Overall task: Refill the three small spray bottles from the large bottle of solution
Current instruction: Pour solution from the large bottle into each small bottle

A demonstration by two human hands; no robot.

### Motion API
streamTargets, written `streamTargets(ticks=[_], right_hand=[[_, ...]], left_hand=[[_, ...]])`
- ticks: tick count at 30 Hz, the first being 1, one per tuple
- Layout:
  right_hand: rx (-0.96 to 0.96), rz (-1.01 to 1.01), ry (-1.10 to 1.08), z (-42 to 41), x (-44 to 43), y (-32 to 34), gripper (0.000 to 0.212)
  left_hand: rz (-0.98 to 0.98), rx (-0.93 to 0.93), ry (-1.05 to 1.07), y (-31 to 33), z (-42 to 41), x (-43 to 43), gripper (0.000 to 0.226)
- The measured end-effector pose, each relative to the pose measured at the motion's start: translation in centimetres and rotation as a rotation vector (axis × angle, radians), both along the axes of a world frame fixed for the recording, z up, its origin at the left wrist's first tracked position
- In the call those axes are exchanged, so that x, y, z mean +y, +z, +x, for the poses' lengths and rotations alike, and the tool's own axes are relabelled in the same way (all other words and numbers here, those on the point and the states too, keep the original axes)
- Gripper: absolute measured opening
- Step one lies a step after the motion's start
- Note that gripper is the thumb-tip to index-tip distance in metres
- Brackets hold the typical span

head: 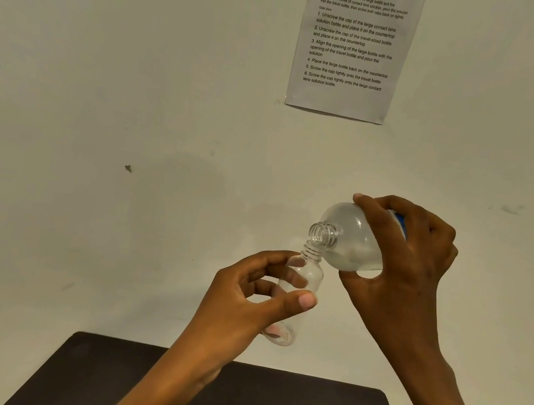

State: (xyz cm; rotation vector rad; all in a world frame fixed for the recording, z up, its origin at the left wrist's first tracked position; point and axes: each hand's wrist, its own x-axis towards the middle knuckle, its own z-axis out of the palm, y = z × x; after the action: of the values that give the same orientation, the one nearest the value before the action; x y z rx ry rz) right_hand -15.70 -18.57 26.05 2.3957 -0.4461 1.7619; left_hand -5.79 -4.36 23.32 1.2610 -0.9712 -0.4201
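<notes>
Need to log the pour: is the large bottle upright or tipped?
Tipped. The right hand holds the large bottle on its side, uncapped neck angled down at the small bottle in the left hand.

there were two hands, a left hand (245, 299) and a right hand (405, 256). one small spray bottle (306, 276) and one large bottle (349, 238) showed. one dark table (130, 382) and one printed sheet (349, 45) were seen.

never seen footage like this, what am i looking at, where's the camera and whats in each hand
There is no machine here, only a person's two bare hands. The single picture comes from a camera worn on the head, looking forward and down. The left hand holds a small clear bottle with its cap off. The right hand grips the large bottle, tipped so its open mouth meets the small one's neck, as if pouring. A dark table lies below, and a printed instruction sheet hangs on the wall.
</notes>
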Motion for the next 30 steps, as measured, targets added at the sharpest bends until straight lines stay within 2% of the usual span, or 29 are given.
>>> streamTargets(ticks=[13, 19, 30], right_hand=[[0.012, -0.016, -0.004, 0.3, -0.24, 0.05, 0.069], [0.029, -0.031, -0.023, 0.23, -0.41, 0.07, 0.077], [0.014, -0.055, -0.016, 0.34, -0.5, 0.12, 0.069]], left_hand=[[0.012, 0.011, 0.015, -0.08, 0.32, -0.1, 0.044], [0.007, 0.02, 0.001, -0.1, 0.4, -0.12, 0.046], [-0.003, 0.03, 0.005, -0.03, 0.45, -0.21, 0.039]])
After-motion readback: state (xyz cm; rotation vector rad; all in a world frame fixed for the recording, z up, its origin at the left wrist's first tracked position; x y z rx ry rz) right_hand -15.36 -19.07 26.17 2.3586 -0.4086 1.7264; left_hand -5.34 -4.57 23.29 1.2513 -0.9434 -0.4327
